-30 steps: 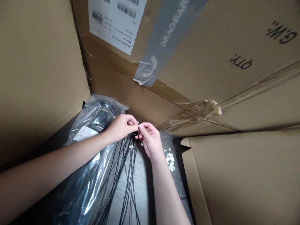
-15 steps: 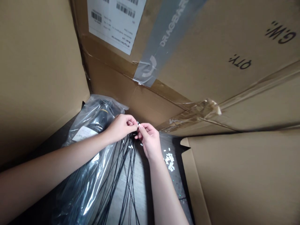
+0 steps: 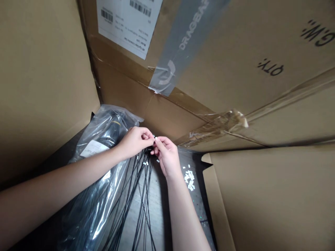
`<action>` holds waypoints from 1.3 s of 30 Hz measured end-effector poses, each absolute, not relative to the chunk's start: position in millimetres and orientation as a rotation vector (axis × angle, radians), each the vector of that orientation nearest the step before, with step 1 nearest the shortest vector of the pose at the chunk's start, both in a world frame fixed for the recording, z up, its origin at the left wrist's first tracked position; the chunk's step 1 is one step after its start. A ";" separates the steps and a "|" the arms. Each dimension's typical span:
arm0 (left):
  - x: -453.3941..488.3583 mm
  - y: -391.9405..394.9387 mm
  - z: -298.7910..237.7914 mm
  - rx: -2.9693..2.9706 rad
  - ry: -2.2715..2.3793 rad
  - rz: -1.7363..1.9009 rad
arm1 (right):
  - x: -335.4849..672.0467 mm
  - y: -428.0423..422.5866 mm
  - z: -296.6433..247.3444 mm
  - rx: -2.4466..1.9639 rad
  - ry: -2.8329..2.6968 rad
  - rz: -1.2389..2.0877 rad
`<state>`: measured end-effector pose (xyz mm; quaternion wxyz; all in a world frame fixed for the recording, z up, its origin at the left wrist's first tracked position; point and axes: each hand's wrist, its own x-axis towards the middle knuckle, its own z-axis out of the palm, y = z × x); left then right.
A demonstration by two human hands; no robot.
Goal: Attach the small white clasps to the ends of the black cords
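My left hand (image 3: 136, 140) and my right hand (image 3: 164, 153) meet fingertip to fingertip above a bundle of thin black cables (image 3: 140, 195). Both hands pinch the end of a cable, and a small white piece (image 3: 156, 138) shows between the fingertips. The cables fan out toward me over a grey surface. Several carry small white tags near their far ends. A clear plastic bag (image 3: 101, 167) with more black cables lies under my left forearm.
Cardboard box walls (image 3: 235, 69) stand close all around, with a shipping label (image 3: 125, 24) and grey tape (image 3: 180, 42) above. A cardboard flap (image 3: 274, 195) fills the right. A small pile of white pieces (image 3: 190, 177) lies right of my right wrist.
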<state>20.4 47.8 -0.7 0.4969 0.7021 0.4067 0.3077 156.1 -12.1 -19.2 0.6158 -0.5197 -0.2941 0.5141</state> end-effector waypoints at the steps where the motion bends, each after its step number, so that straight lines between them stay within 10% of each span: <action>1: 20.4 47.8 -0.5 1.701 0.991 0.749 | 156.1 -12.2 -19.0 -1.193 -0.675 1.191; 39: 19.4 47.4 1.5 1.752 0.966 0.735 | 154.7 -12.8 -19.1 -1.220 -0.701 1.144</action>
